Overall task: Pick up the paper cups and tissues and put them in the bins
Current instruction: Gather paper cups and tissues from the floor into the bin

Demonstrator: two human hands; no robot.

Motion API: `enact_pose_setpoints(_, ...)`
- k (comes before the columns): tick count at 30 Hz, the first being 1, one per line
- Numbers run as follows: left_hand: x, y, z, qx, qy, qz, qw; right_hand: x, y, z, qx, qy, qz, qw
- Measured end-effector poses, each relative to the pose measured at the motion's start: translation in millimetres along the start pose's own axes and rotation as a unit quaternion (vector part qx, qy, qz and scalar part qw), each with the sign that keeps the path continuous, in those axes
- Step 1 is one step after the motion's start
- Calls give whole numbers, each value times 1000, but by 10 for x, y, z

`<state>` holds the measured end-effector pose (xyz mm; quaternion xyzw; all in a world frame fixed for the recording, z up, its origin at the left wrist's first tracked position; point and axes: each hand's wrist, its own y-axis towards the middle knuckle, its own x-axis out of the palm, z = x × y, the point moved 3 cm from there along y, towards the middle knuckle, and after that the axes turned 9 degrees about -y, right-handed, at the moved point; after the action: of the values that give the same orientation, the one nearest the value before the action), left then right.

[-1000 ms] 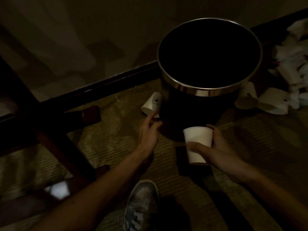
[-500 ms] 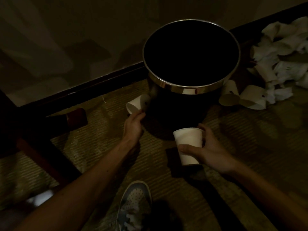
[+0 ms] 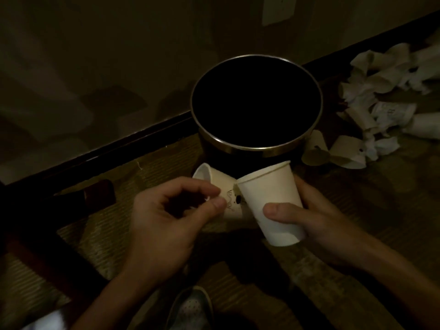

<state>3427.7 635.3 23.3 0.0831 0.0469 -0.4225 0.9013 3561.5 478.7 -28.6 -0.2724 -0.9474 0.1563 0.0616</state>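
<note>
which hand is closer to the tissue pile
Right. The right hand, holding the plain cup, is below-left of the tissue pile; the left hand, pinching the stained cup, is farther left.

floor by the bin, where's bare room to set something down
Bare mat left of the bin, between baseboard and left hand; also right of the right hand, below the piled cups and tissues. Crowded right of the bin.

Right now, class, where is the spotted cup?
Head view, centre: left hand pinches the spotted cup before the bin, beside the right hand's plain cup.
</note>
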Motion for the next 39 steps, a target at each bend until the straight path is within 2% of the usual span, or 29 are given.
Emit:
enact_pose_setpoints(4, 120, 313, 525, 164, 96, -39, 981, -275, -64, -434, -75, 55, 52, 994)
enact_pose_setpoints(6, 207, 618, 626, 193, 136, -36, 971, -455, -60, -581, -88, 71, 92, 989)
enact_pose_setpoints(9, 409, 1130, 517, 145, 196, -89, 966, -614, -54, -653, -73, 63, 161, 982)
enact_pose_setpoints(13, 592, 1533, 111, 83, 291, -248, 920, -667, -75, -577, -31, 50, 205, 977)
enact_pose_setpoints(15, 622, 1582, -31, 66, 313, -303, 898, -680, -88, -531, -14, 37, 214, 976)
enact_pose_setpoints(19, 628, 1550, -9, 33, 286, -357, 888, -710, -111, -475, 0, 26, 218, 976)
enact_pose_setpoints(21, 630, 1515, 110, 50, 283, -356, 889, -750, -91, -482, 3, 7, 212, 977)
enact_pose_setpoints(24, 630, 1451, 459, 89, 152, -321, 931, -808, -11, -622, -9, -45, 221, 974)
enact_pose_setpoints(27, 679, 1425, 780, 123, 69, -330, 933, -791, 126, -921, -44, -101, 212, 971)
enact_pose_setpoints(32, 627, 1650, 875, 179, 128, -287, 932, -845, 454, -1355, -99, -264, 183, 942)
enact_pose_setpoints(35, 524, 1865, 763, 165, 204, -289, 921, -868, 677, -1409, -101, -366, 142, 914)
enact_pose_setpoints(37, 525, 1987, 600, 120, 264, -321, 902, -839, 815, -1361, -84, -459, 137, 874)
enact_pose_setpoints(39, 584, 2059, 397, 77, 320, -369, 869, -766, 934, -1251, -57, -561, 112, 818)
